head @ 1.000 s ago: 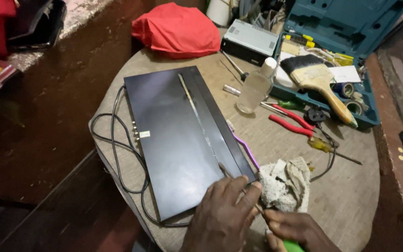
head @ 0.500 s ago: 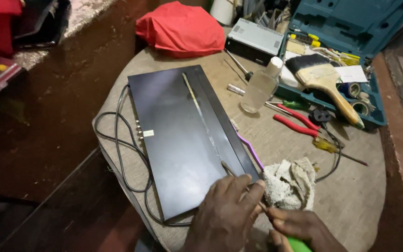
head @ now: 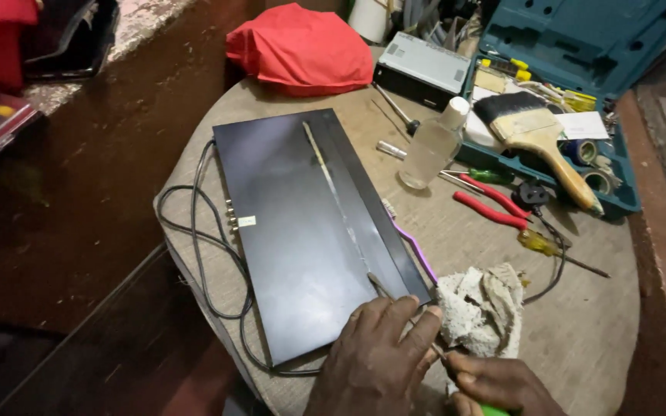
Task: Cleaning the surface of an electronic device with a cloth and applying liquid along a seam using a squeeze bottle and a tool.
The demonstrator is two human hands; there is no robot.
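A flat black player box (head: 302,231) lies on a round table (head: 580,339), its black cable (head: 194,231) looped off the left edge. My left hand (head: 375,358) rests on the box's near right corner, fingers pressed against it. Just right of it my right hand (head: 495,385) grips a green-handled screwdriver (head: 491,408) whose thin shaft points toward that corner. A crumpled grey rag (head: 483,308) lies beside both hands. A purple toothbrush (head: 418,250) lies along the box's right edge.
A clear bottle (head: 433,146) stands mid-table. Red pliers (head: 495,204) and a yellow-handled screwdriver (head: 541,243) lie to its right. At the back stand an open teal toolbox (head: 580,46) holding a paintbrush (head: 537,139), a small grey device (head: 425,69) and a red cloth (head: 302,50).
The view has shifted slightly; both hands stay at the box's near right corner, working the screwdriver there. Nothing else on the table has moved.
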